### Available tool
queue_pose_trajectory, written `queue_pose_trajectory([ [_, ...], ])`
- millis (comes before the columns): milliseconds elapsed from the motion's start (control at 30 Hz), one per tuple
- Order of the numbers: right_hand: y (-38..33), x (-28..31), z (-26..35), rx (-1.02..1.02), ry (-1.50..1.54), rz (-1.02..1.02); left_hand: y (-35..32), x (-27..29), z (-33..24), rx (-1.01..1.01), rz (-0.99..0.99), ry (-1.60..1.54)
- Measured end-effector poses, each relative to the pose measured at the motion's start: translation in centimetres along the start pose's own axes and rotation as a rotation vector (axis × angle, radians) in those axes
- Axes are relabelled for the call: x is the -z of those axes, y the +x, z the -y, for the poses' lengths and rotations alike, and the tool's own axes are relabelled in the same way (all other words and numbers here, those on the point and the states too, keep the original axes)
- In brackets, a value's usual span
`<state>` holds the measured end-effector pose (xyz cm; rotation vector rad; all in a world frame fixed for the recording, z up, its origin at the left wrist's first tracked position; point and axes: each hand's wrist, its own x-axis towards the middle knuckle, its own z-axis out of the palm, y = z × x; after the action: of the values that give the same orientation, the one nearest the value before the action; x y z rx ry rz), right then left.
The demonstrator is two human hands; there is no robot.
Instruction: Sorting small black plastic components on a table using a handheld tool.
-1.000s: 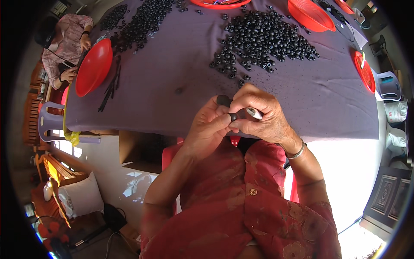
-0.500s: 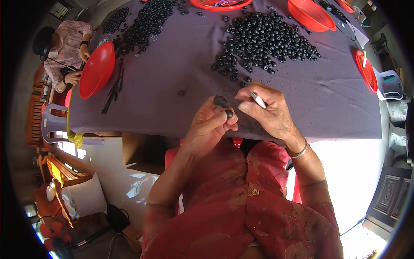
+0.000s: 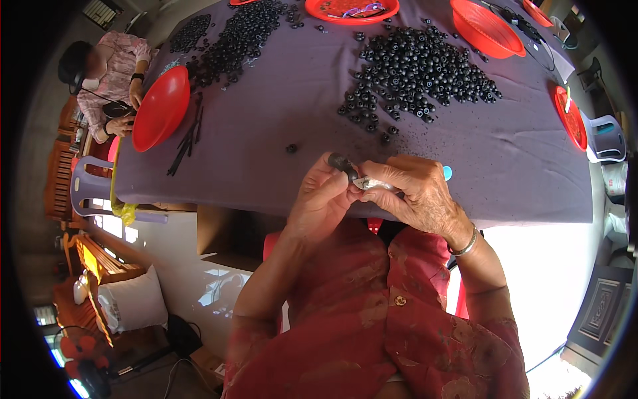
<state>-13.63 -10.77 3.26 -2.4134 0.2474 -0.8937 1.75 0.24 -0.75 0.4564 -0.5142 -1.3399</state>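
A small black ring-shaped part [image 3: 342, 163] sits pinched between the thumb and fingertips of the left hand [image 3: 324, 199], held just above the near edge of the purple tablecloth [image 3: 279, 126]. It looks light, rigid and smooth, likely a moulded plastic or rubber piece, so it is best taken by its rim; a loose hold could let it slip. The right hand [image 3: 419, 196] has its fingers pressed together around a slim silvery tool [image 3: 372, 183], whose tip meets the part. Beyond the hands lies a heap of like black parts [image 3: 419, 70], a second heap [image 3: 232, 40] farther left, and red plastic bowls [image 3: 161, 106] around the rim. Another person [image 3: 109, 80] sits at the table's left end.
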Motion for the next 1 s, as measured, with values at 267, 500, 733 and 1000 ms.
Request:
queue_pose_trajectory([
  [267, -0.1, -0.2, -0.2, -0.054, 0.056, 0.008, 0.1, 0.2, 0.0, 0.014, 0.034, -0.02],
  [500, -0.1, 0.3, 0.0, -0.053, 0.053, 0.03, 0.0, 0.2, 0.1, 0.03, 0.026, -0.008],
  [733, -0.2, -0.1, -0.2, -0.067, 0.094, 0.004, 0.1, 0.4, 0.1, 0.029, 0.035, 0.003],
  [1000, -0.3, -1.0, 0.0, -0.097, 0.091, -0.021, 0.1, 0.6, 0.0, 0.007, -0.002, 0.062],
])
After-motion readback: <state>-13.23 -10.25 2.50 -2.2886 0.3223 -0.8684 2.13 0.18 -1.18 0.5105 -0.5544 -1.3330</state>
